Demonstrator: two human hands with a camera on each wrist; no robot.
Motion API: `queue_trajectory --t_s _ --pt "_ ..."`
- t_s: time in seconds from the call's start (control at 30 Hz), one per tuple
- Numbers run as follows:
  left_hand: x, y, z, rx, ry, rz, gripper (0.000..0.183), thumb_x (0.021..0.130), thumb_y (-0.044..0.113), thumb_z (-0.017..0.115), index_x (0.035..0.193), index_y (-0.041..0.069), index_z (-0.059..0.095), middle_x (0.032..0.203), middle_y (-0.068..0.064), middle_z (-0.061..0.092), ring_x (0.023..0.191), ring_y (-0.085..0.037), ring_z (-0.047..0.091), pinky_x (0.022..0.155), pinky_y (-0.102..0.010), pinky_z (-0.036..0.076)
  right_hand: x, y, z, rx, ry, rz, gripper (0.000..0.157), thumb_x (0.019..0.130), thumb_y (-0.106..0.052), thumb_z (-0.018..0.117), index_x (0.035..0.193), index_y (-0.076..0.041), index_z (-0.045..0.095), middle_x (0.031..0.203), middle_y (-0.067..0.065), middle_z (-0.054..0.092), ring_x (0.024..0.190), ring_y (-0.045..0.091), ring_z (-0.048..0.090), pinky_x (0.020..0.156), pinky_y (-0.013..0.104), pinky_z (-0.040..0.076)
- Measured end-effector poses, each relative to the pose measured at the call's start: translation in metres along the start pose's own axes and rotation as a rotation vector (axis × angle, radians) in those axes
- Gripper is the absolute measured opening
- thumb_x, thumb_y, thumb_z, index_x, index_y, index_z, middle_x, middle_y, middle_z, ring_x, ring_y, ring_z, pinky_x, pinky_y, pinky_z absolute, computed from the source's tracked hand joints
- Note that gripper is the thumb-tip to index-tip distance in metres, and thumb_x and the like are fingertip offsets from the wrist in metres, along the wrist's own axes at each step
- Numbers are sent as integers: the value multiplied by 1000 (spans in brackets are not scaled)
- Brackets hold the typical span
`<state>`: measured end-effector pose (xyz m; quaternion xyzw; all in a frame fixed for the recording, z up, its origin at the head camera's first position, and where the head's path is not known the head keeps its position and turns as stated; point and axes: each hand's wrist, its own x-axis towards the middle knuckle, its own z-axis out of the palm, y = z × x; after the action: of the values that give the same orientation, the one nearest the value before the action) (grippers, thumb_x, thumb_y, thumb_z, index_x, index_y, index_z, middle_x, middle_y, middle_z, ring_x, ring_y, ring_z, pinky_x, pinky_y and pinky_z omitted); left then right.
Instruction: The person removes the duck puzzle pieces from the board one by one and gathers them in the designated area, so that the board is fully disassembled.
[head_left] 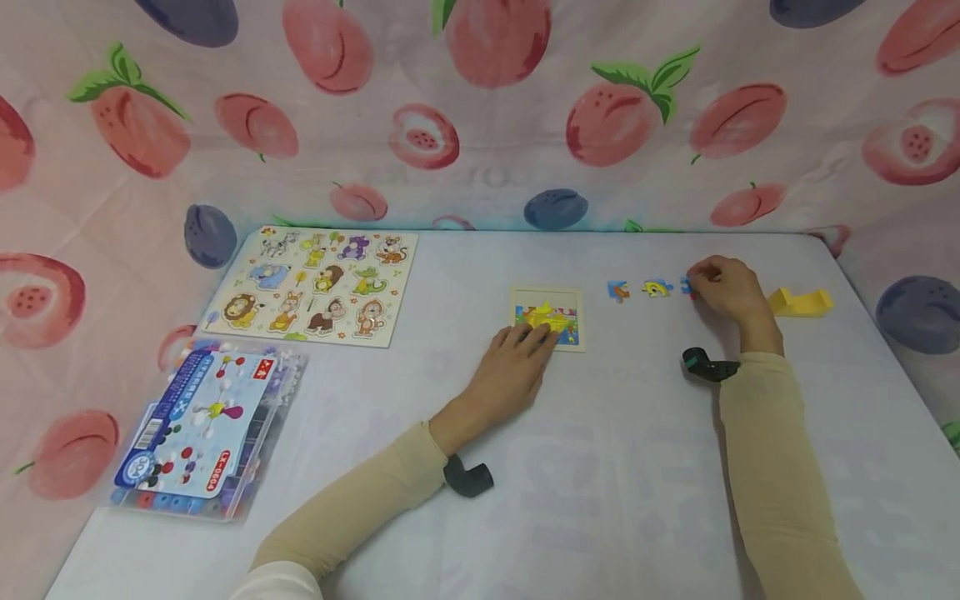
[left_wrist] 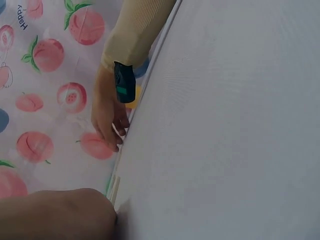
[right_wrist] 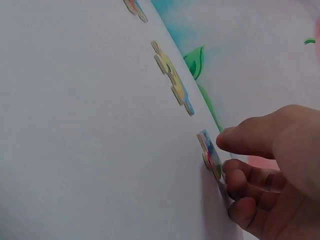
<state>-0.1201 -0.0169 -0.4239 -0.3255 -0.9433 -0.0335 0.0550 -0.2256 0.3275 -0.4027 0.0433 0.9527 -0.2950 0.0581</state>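
Observation:
My left hand (head_left: 510, 367) rests its fingertips over the lower part of a small framed puzzle tray (head_left: 546, 292). Loose yellow puzzle pieces (head_left: 547, 317) lie in it on a coloured picture, partly hidden by the fingers. At the right, my right hand (head_left: 723, 287) has its thumb and curled fingers at the edge of a blue and red jigsaw piece (right_wrist: 209, 152). Left of that piece, a yellow and blue jigsaw piece (head_left: 657, 288) and a blue and brown jigsaw piece (head_left: 618, 291) lie in a row. In the left wrist view, the tray is mostly hidden.
A yellow block-like holder (head_left: 802, 302) stands right of my right hand. An animal puzzle board (head_left: 315, 287) lies at the back left, with a clear plastic box (head_left: 206, 433) of coloured parts in front of it. A fruit-patterned cloth (head_left: 487, 125) hangs behind the table.

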Motion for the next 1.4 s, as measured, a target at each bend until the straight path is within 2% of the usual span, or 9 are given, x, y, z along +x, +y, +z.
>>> queue_trajectory --t_s 0.23,0.4,0.57,0.67,0.77,0.87,0.97,1.13,1.4 --pt "-1 1 0 8 12 6 46 98 23 45 142 12 42 144 -6 44 132 -26 40 109 -41 33 1 -8 7 12 36 1 50 98 -42 39 123 0 52 112 22 53 98 33 48 75 39 41" --pt "-1 0 2 19 19 12 46 98 24 45 143 12 42 144 -5 44 132 -26 40 109 -41 33 3 -19 13 22 64 -75 49 95 -46 47 113 -2 58 105 20 56 94 29 48 73 37 38" --pt "-2 0 2 22 6 7 47 99 25 44 144 13 40 145 -5 43 133 -26 38 109 -41 32 3 -35 22 71 18 -164 52 86 -53 60 107 -5 58 99 13 55 91 23 45 72 33 37" --pt "-2 0 2 23 2 4 47 99 25 43 144 13 39 145 -4 43 133 -25 38 109 -41 32 2 -48 27 105 -20 -234 46 86 -45 64 110 -6 55 98 11 54 89 21 46 73 32 38" --pt "-2 -1 2 24 -1 2 47 99 25 43 145 13 39 145 -4 42 133 -25 38 109 -41 32 1 -62 33 123 -42 -291 31 92 -29 56 114 -7 52 99 12 54 87 22 48 71 32 38" --pt "-2 -1 3 27 0 2 48 99 25 43 145 13 39 145 -4 42 133 -25 38 109 -41 32 -1 -74 39 105 -88 -327 25 93 -19 47 114 -8 51 100 13 55 88 24 50 69 33 39" --pt "-2 -2 4 26 5 2 47 99 26 43 145 13 39 145 -4 42 133 -25 37 109 -40 31 -2 -86 49 69 -141 -346 23 94 -19 46 113 -9 55 103 12 56 92 25 51 73 35 40" --pt "-3 -2 6 15 18 2 46 99 26 42 144 13 40 145 -5 42 132 -26 37 109 -41 31 -3 -102 69 40 -161 -488 21 93 -14 51 109 -6 62 102 12 61 90 24 54 77 37 44" --pt "-3 0 4 38 17 20 47 100 25 41 144 12 39 146 -4 41 129 -24 39 109 -40 31 -8 -126 90 126 -253 -616 21 96 -13 52 113 -7 64 105 8 62 90 20 57 79 35 48"
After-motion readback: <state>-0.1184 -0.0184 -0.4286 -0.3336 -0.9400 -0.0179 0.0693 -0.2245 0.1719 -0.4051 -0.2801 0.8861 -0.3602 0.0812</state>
